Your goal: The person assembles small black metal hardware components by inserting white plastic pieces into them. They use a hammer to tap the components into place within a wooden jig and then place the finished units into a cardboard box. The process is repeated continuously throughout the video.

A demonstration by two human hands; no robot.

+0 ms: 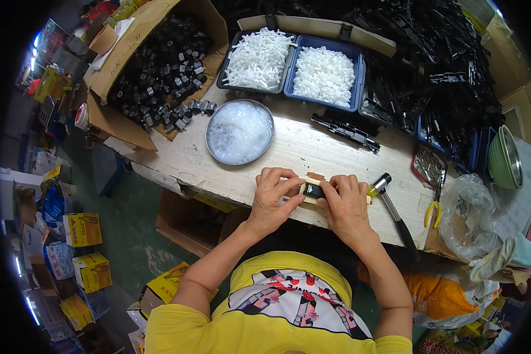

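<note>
A small black part [314,190] with a shiny top lies on a pale block [305,180] at the bench's near edge. From the left, my left hand [272,199] closes its thumb and forefinger about the block's left end. My right hand [348,207] is curled over the right side, its thumb and fingers on the black part. The undersides of the fingers are hidden. Just right of that hand, a hammer [395,215] with a black grip and a yellow-handled tool [379,185] lie close together.
Ahead stand a round dish of translucent grease [240,131], bins of white pegs [258,61] and small white pieces [324,76], and a long black assembly [346,133]. A carton of dark parts [165,76] is left; black pieces [430,65], yellow-handled pliers [433,213] and a plastic bag [469,215] are right.
</note>
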